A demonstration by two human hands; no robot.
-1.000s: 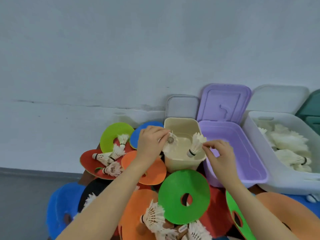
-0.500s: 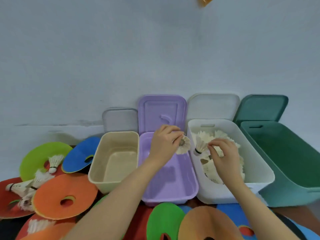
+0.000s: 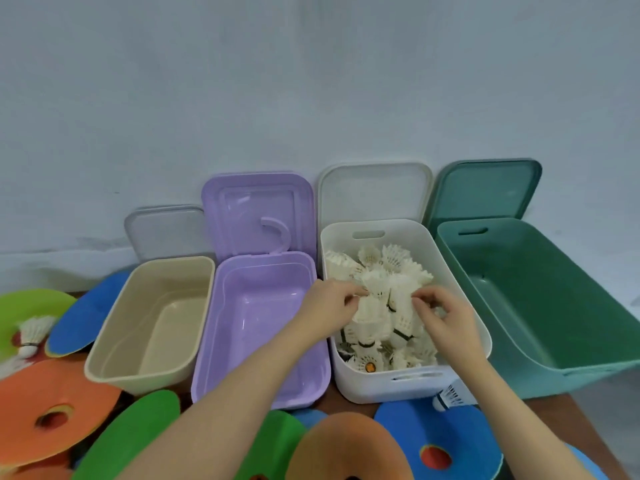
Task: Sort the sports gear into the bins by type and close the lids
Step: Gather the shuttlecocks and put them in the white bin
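Four open bins stand in a row against the wall: beige (image 3: 104,344), purple (image 3: 207,344), white (image 3: 381,388) and green (image 3: 588,379). The white bin holds a pile of white feather shuttlecocks (image 3: 391,265). Both of my hands are over that pile. My left hand (image 3: 329,306) pinches the feathers of one shuttlecock (image 3: 370,304) on top. My right hand (image 3: 446,317) has curled fingertips on a second shuttlecock (image 3: 400,304) beside it. The beige, purple and green bins have nothing inside.
Each bin's lid leans on the wall behind it: grey (image 3: 166,230), purple (image 3: 256,209), white (image 3: 374,192), green (image 3: 485,188). Flat orange (image 3: 45,403), green (image 3: 128,441) and blue (image 3: 443,441) discs overlap in front. Loose shuttlecocks lie at the left (image 3: 33,332) and below the white bin (image 3: 448,398).
My view swung right from the disc pile to the bins. Both hands carried a shuttlecock each from above the beige bin, past the purple one, and down onto the white bin's pile.
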